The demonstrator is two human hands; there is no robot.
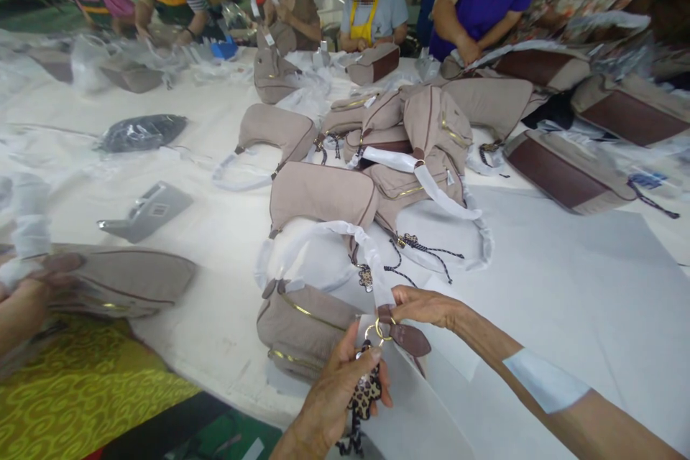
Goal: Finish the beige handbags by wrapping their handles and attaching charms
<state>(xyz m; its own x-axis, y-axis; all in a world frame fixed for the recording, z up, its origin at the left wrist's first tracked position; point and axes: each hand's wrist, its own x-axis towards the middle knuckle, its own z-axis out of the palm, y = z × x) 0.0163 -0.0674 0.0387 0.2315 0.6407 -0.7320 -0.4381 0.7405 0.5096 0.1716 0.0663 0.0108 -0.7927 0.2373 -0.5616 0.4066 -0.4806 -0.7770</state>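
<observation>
A taupe handbag [310, 316] with gold zips rests on the white table in front of me. Its wrapped strap [369, 251] arches up and comes down to a gold ring [384, 328] with a brown leather tab [410, 339] beside it. Between the fingers of my left hand [334, 388] is a leopard-print charm [368, 392], with a dark braided cord hanging below. My right hand [423, 304] pinches the strap end just above the ring. A smaller ring on the charm meets the gold ring; whether they are linked, I cannot tell.
More taupe handbags [323, 194] are heaped ahead, some with charms. A grey tape dispenser [151, 210] and a dark plastic-wrapped bundle [143, 133] lie on the left. At far left, another person's hand [32, 295] grips a bag. Several co-workers sit or stand across the table.
</observation>
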